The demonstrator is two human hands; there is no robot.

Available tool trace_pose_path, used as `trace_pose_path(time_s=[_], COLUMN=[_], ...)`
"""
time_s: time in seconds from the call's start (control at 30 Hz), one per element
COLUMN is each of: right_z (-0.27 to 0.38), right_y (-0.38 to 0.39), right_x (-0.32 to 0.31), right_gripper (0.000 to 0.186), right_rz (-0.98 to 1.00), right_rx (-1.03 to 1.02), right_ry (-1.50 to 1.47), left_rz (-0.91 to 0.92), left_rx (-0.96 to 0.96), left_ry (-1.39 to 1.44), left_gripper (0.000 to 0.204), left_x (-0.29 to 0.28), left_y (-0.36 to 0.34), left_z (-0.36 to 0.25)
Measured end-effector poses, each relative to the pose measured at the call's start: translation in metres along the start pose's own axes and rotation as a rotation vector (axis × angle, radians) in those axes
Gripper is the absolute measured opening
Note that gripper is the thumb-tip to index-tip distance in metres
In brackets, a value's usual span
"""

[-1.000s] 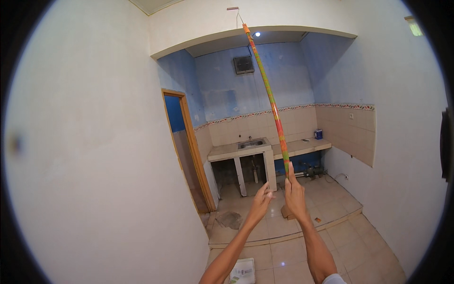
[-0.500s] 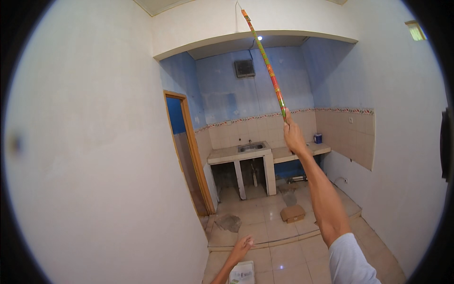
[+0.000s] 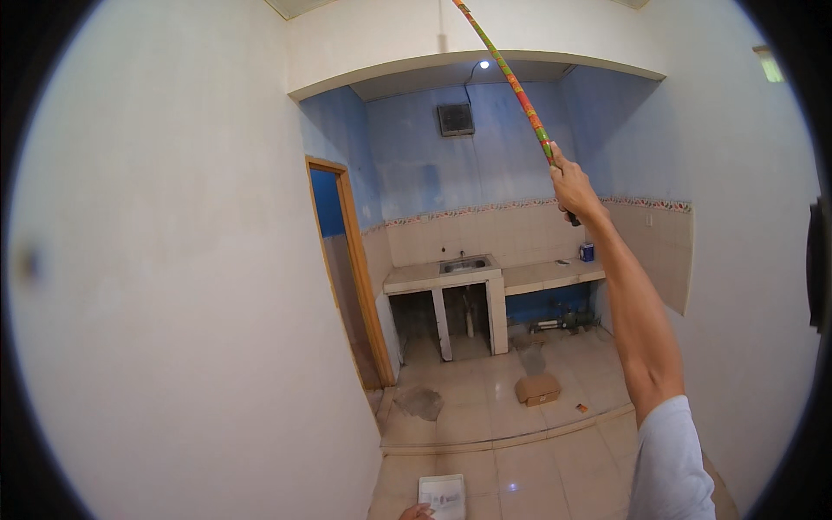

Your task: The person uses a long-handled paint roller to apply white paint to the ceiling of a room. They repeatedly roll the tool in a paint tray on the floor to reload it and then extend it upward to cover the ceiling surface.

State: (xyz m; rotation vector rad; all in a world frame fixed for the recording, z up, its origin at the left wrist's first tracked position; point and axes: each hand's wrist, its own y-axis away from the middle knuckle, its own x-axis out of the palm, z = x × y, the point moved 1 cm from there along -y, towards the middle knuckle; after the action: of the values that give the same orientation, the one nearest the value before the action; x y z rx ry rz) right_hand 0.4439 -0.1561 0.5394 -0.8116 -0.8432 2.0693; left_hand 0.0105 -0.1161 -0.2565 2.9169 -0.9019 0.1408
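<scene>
My right hand [image 3: 568,186] grips the lower end of a long pole [image 3: 503,65] wrapped in green, orange and red, raised toward the white beam [image 3: 364,48] over the kitchen recess. The pole's far end runs out of the top of the view. Only the fingertips of my left hand [image 3: 418,511] show at the bottom edge, beside a white tray [image 3: 446,490] on the floor; whether they hold anything is unclear.
A raised tiled floor step [image 3: 468,438] fronts a sink counter [image 3: 407,277], with a cardboard box [image 3: 537,390], pipes [image 3: 563,321] and a blue container [image 3: 586,252]. An orange-framed doorway [image 3: 342,277] stands left; white walls [image 3: 156,260] flank me.
My left hand has left the pole and dropped to the bottom edge. My right hand has risen and moved right, carrying the pole up until its roller end left the view.
</scene>
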Motion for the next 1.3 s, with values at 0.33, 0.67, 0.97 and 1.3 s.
trace_pose_path(time_s=[0.33, 0.67, 0.97, 1.3], right_z=[0.013, 0.013, 0.046, 0.104], right_y=[0.043, 0.134, 0.123, 0.034], right_x=[-0.037, -0.059, -0.058, -0.067], right_gripper=[0.058, 0.059, 0.057, 0.045], right_rz=[0.069, 0.107, 0.09, 0.049], right_rx=[-0.009, 0.007, -0.13, -0.132], right_ry=[0.064, 0.112, 0.097, 0.111], left_rz=[0.077, 0.118, -0.009, -0.052], left_rx=[-0.124, -0.262, -0.115, -0.069], left_ry=[0.133, 0.012, -0.019, 0.248], left_gripper=[0.069, 0.069, 0.061, 0.077], left_x=[-0.041, -0.015, -0.004, -0.017], left_y=[0.046, 0.065, 0.112, 0.192], left_z=[0.024, 0.038, 0.144, 0.182])
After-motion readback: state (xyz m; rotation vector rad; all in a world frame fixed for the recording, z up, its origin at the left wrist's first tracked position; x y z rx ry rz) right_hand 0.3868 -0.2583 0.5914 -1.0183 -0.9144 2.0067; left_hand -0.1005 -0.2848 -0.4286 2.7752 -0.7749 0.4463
